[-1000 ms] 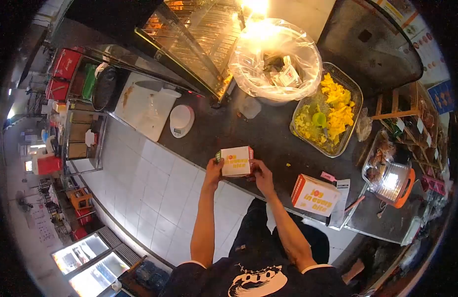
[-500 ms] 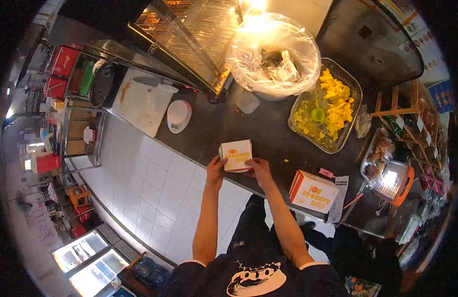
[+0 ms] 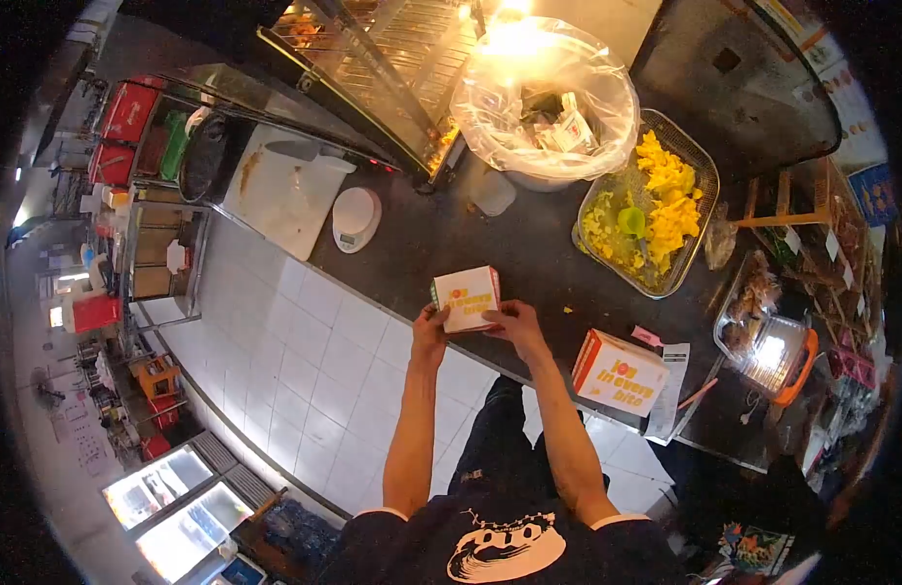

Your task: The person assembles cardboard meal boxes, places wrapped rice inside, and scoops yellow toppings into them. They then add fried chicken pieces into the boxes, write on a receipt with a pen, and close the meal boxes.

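A small white and red cardboard food box (image 3: 468, 298), printed "joy in every bite" and with its lid down, is held between my two hands at the counter's front edge. My left hand (image 3: 431, 330) grips its left front corner, fingers curled round the side. On the opposite side my right hand (image 3: 516, 323) closes on the right edge, the thumb lying over the lid. To the right, a larger box (image 3: 620, 374) with the same print rests on the counter beside a paper receipt (image 3: 670, 382).
Behind the box stand a kitchen scale (image 3: 356, 216), a white cutting board (image 3: 283, 203) with a knife, and a plastic-lined bin (image 3: 568, 161). A mesh-edged tray (image 3: 670, 288) of yellow food with a green scoop sits right. An orange-handled container (image 3: 800, 375) is farther right.
The box stays in both hands, and its lid edge sits slightly nearer the counter. The view has shifted a little. A dark figure at lower right has moved.
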`<state>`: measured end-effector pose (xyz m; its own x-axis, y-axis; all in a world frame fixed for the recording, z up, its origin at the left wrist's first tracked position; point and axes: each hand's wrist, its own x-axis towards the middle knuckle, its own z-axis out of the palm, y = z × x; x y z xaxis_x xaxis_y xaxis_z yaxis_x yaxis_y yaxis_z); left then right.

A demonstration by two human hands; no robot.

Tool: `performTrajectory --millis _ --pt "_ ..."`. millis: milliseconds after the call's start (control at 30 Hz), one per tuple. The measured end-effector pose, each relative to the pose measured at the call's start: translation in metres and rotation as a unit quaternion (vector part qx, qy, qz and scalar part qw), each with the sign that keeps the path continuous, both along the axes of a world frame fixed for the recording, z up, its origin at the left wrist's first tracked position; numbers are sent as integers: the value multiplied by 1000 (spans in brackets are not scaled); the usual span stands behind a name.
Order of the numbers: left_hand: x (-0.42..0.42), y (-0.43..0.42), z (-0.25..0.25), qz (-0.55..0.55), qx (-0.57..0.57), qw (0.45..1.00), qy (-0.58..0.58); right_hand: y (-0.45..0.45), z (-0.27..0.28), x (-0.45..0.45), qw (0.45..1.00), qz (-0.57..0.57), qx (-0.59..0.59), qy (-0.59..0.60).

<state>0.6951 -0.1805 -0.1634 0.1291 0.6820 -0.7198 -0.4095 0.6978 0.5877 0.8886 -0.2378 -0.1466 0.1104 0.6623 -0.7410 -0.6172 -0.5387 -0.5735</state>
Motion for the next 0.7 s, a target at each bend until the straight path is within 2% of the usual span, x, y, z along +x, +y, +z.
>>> performTrajectory --millis 67,133,267,567,633,700 --pt "5 0 2 16 8 1000 -16 2 2 5 1000 -10 7 1" --pt "9 -3 -4 15 12 1000 -13 1 -2 9 999 20 -2 -49" --pt "12 -7 -1 26 13 999 -42 -1 -5 15 999 34 -22 -30" --pt "11 -13 2 -44 24 999 -9 4 -1 28 999 42 -8 -29" --pt "21 -14 8 8 36 999 -32 1 -2 27 1000 9 -1 5" --pt "1 -17 -22 -42 54 997 -19 3 0 28 999 26 -18 -8"
